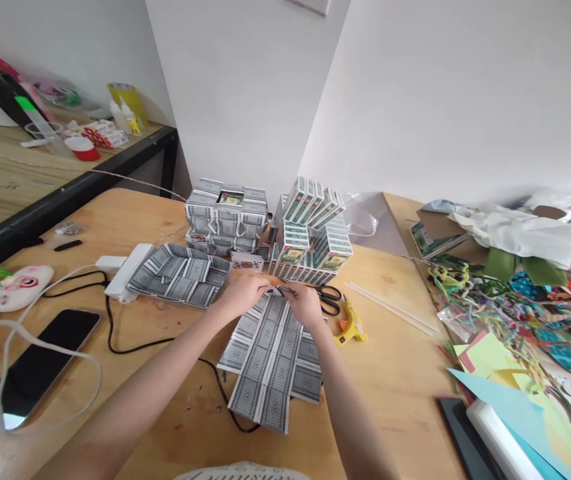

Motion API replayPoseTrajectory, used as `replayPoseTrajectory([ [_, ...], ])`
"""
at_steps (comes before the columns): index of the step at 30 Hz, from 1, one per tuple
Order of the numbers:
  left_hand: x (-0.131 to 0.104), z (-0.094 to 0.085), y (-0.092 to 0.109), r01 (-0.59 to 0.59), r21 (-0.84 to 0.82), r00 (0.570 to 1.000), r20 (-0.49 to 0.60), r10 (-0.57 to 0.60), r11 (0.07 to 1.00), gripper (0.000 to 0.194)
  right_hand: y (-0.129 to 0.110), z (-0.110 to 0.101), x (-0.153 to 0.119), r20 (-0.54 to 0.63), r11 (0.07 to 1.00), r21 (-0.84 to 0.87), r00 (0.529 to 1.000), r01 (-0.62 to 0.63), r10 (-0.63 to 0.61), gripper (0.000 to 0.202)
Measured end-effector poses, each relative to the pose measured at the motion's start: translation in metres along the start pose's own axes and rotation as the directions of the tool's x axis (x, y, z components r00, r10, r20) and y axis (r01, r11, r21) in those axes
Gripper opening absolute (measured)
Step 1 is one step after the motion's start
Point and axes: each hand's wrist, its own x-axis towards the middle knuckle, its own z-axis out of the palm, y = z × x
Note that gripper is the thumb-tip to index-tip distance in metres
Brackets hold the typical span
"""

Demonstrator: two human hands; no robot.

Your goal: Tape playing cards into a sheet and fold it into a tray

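A flat panel of joined playing cards (272, 357), grey patterned backs up, lies on the wooden table (395, 373) in front of me. My left hand (244, 293) and my right hand (305, 301) meet at its far edge, fingers pinching the card ends there. A finished tray made of cards (180, 273) sits just left of my left hand. Behind it stands a box-like card structure (226, 215). Stacked card packs (310, 237) rise behind my hands.
A yellow glue gun (350, 325), black scissors (329, 298) and glue sticks (390, 307) lie right of my right hand. A phone (35, 367), white cable (45, 347), black cord (135, 343) and power strip (128, 270) are left. Coloured paper and ribbons (520, 333) crowd the right.
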Motion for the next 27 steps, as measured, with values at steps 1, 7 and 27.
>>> replayPoseTrajectory([
  [1,0.0,0.002,-0.002,0.003,0.003,1.0,-0.007,-0.003,1.0,0.025,0.001,0.0,-0.001,-0.004,1.0,0.001,1.0,-0.002,0.002,0.024],
  [7,-0.001,0.013,-0.012,0.026,-0.055,0.998,-0.051,-0.029,0.998,0.029,0.008,0.002,-0.003,-0.052,1.0,0.02,0.999,0.004,-0.003,0.024],
  [27,-0.009,0.017,-0.015,0.086,-0.088,0.993,-0.072,-0.093,0.992,0.033,0.016,0.006,-0.005,-0.116,0.995,0.086,0.992,-0.048,0.058,0.026],
])
